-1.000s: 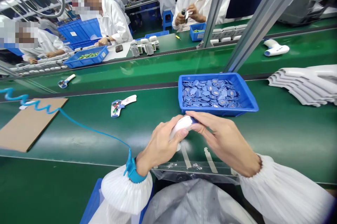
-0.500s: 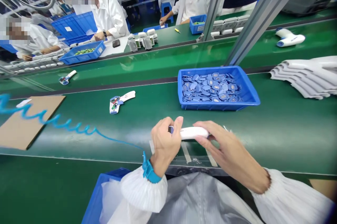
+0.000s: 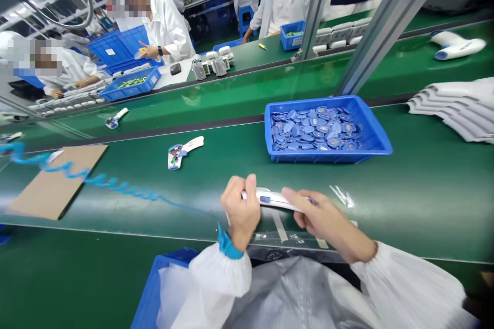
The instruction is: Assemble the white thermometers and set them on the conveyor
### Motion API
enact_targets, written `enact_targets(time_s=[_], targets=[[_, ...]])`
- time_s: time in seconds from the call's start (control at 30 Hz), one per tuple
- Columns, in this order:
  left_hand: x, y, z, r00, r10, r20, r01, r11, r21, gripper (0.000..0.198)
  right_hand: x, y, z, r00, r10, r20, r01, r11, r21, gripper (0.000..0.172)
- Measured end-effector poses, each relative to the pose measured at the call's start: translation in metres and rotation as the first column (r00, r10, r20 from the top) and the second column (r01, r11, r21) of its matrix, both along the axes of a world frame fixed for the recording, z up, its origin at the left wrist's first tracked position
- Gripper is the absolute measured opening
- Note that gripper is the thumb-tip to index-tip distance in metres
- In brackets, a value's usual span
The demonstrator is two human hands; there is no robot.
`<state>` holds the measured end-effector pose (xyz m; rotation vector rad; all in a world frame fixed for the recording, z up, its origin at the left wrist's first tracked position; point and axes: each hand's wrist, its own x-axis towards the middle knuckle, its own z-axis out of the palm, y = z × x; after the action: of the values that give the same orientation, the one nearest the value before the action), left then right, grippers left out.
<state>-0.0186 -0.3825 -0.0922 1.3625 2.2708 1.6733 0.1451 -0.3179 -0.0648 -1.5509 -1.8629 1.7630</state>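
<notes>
Above the front edge of the green bench, both hands grip a white and blue infrared thermometer (image 3: 276,200), held sideways with a blue button strip facing me. My left hand (image 3: 242,208) is closed around its left end, thumb up, and hides that end. My right hand (image 3: 318,215) pinches the right end between thumb and fingers. A blue wrist strap (image 3: 228,245) with a coiled cord circles my left wrist. Beyond my hands stands a blue tray (image 3: 328,157) of small blue plastic parts. An open thermometer half (image 3: 181,154) with wiring showing lies to the left.
Stacked white shells (image 3: 453,107) lie at the right. A brown cardboard sheet (image 3: 57,185) rests on the left. Behind a ledge, another belt carries a thermometer (image 3: 457,46) and an open half (image 3: 116,118). A metal post (image 3: 386,25) rises at the back. Co-workers sit across.
The thermometer has been turned so its blue button strip now faces me. My right hand has closed from a loose, spread hold to a tighter grip. The view has shifted slightly.
</notes>
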Motion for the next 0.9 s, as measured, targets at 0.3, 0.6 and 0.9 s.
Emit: enact_targets(time_s=[0.3,0.6,0.9], targets=[[-0.012,0.045,-0.001,0.999,0.024,-0.049,-0.03,0.993,-0.118,0.052,-0.009,-0.018,-0.017,0.912,0.356,0.201,-0.361,0.47,0.805,0.044],[-0.018,0.045,0.002,0.994,-0.001,-0.111,-0.016,0.988,-0.152,0.051,-0.015,-0.017,-0.028,0.941,0.294,0.167,-0.267,0.343,0.9,0.039],[-0.032,0.035,0.003,0.999,0.01,-0.044,-0.019,0.977,-0.214,0.054,-0.044,-0.044,-0.03,0.937,0.179,0.301,-0.347,0.362,0.865,0.044]])
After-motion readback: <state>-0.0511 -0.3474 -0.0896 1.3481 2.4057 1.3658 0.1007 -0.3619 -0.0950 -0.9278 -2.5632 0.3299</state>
